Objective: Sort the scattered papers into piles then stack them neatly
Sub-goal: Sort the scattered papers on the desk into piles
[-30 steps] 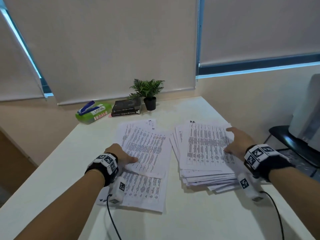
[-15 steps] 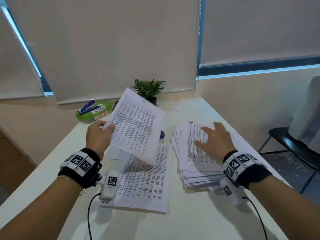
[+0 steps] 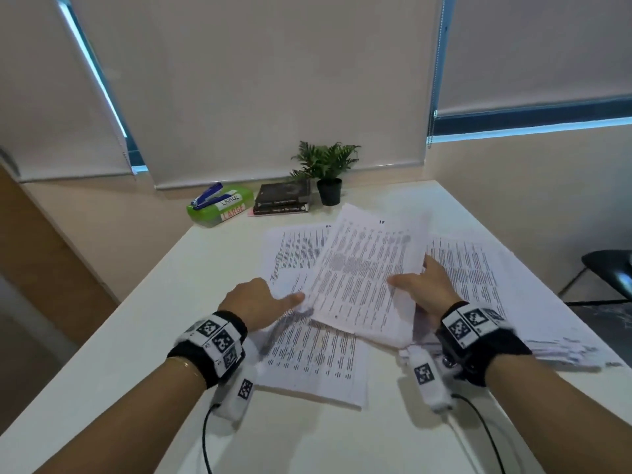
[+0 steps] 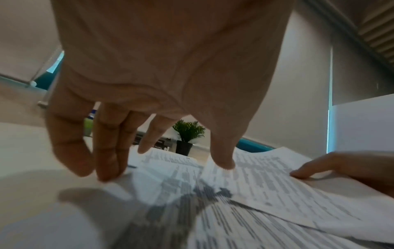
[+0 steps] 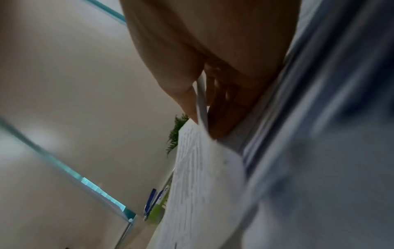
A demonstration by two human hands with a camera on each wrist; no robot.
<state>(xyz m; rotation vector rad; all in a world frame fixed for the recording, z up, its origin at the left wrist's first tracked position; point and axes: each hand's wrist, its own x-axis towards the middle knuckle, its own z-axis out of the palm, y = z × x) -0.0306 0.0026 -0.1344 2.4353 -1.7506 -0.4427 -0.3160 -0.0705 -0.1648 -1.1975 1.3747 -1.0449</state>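
While your left hand (image 3: pixel 254 302) hovers with loose fingers, its thumb touching the sheet it lifted a moment ago, your right hand (image 3: pixel 422 294) has left the thick right pile (image 3: pixel 485 285) and now pinches that printed sheet (image 3: pixel 359 271). So the handover is under way; the left pile (image 3: pixel 307 357) lies beneath. Beyond your fingers stand a green box (image 3: pixel 220 206), books (image 3: pixel 284 200) and a potted plant (image 3: pixel 326 172), none obstructing.

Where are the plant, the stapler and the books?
plant (image 3: pixel 324 161), head view, on its leaves.
stapler (image 3: pixel 207 195), head view, on its blue top.
books (image 3: pixel 284 197), head view, on the top cover.
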